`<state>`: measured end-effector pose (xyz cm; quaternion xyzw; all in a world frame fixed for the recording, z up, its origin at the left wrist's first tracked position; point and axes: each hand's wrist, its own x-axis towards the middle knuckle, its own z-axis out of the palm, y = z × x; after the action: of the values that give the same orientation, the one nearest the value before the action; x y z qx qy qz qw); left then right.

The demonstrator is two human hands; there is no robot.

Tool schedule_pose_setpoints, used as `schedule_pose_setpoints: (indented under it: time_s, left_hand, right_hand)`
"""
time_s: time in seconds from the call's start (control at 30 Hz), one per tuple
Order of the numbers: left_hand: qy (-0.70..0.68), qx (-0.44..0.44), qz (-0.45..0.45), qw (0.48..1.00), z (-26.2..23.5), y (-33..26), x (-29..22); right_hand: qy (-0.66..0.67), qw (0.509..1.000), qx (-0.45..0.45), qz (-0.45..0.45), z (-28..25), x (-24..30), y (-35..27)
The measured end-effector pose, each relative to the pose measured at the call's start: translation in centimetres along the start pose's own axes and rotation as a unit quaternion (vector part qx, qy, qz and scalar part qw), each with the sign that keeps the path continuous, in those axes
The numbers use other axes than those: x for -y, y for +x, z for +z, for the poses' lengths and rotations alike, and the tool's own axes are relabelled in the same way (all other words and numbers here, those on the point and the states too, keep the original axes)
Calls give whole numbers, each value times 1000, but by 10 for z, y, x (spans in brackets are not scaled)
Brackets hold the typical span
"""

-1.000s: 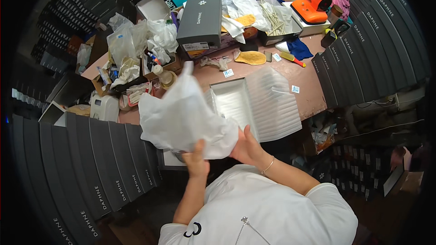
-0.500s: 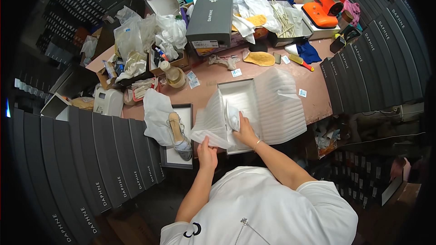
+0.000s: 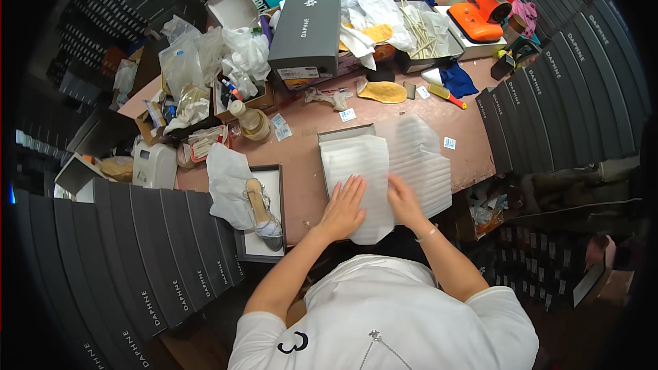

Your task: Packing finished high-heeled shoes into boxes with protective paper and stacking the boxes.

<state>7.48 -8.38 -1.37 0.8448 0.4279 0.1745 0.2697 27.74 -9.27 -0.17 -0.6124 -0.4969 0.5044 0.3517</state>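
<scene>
My left hand point(image 3: 343, 210) lies flat, fingers stretched, on a white ribbed foam sheet point(image 3: 356, 157) folded over a grey shoe box point(image 3: 347, 133). The sheet hides what is in the box. My right hand point(image 3: 407, 207) is beside the folded part's right edge, its fingers extended and partly hidden from view. Under that hand the sheet's other half point(image 3: 425, 157) spreads out to the right. To the left, a silver strappy sandal point(image 3: 262, 216) lies in a dark-edged tray or lid point(image 3: 273, 175), partly on white tissue paper point(image 3: 227, 178).
Stacked grey shoe boxes point(image 3: 137, 247) crowd the left, with more boxes point(image 3: 548, 109) on the right. Behind are a closed shoe box point(image 3: 306, 31), a pump bottle point(image 3: 251, 122), a brush point(image 3: 447, 94), a yellow insole point(image 3: 382, 92) and an orange device point(image 3: 480, 17).
The foam's left flap has been folded rightward over the box, covering the white bundle inside. My left hand moved onto it; my right hand left the bundle and moved right.
</scene>
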Motion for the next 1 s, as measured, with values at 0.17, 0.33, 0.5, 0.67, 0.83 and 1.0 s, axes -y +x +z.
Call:
schedule_pose_setpoints:
  time_s: [0.17,0.33,0.5,0.67,0.83,1.0]
  left_hand:
    - [287,212,-84,931,42,48,20]
    - [-66,-320,-148,933,-17,-4,56]
    - [53,-331,-444,831,-40,-121,121]
    - [47,-267,-483,833,-27,-144,162]
    - [-510,-167,-342,771,-80,-160,126]
    - [-422,190,-252,850,-121,-133,60]
  right_hand:
    - [105,992,14,-66,24,58,-36]
    - [-153,978,139,32,72,-68,-3]
    - [-189,973,132,-25,79,-84,2]
    - [-197,959,165,-120,72,3,-13]
    - [75,961,266,8,62,72,-5]
    - [-268,813,367,-364,84,160,7]
